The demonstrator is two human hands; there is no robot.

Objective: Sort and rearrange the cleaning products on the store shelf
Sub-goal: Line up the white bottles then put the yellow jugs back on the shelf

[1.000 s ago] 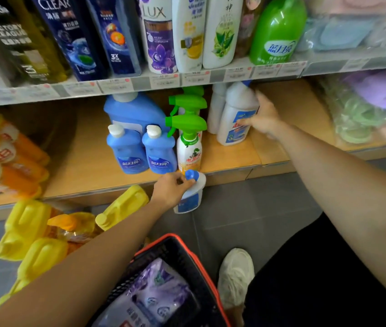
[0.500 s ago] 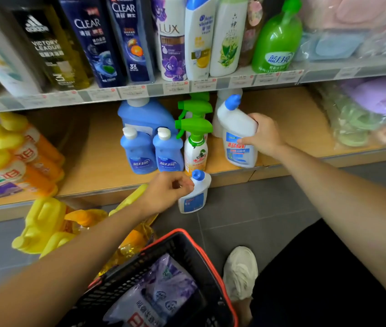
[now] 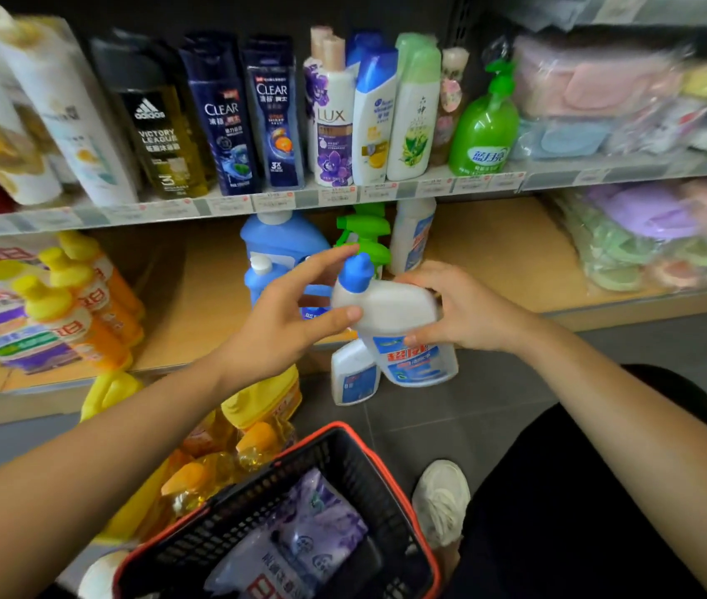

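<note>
Nearest the camera sits a black basket [image 3: 265, 490] with a red rim, and a purple refill pouch [image 3: 317, 525] lies inside it. Just right of it a white shoe [image 3: 440, 499] rests on the grey tiled floor. To the basket's left, yellow bottles [image 3: 256, 408] stand crowded on the floor below the shelf edge.

Above the basket both hands meet at a white bottle [image 3: 390, 309] with a blue cap [image 3: 356, 270]. It is held off the floor, roughly upright, in front of the lower shelf's [image 3: 494, 252] front edge. The right hand [image 3: 468, 313] grips its body from the right, fingers curled round the back and thumb on the label. The left hand [image 3: 286, 322] has its fingers spread wide, with the thumb tip touching the bottle's shoulder and the forefinger reaching over the cap (whether it touches the cap is unclear). Directly below, a smaller white bottle [image 3: 353, 373] stands on the floor against the shelf base.

Behind the hands, on the lower shelf, are a blue jug [image 3: 282, 239], green spray triggers [image 3: 364, 231] and another white bottle [image 3: 412, 235]. Orange bottles with yellow caps [image 3: 83, 304] fill the left and bagged goods [image 3: 645, 235] the right. On the upper shelf [image 3: 230, 205] stand shampoo bottles [image 3: 273, 123] and a green pump bottle [image 3: 483, 131].
</note>
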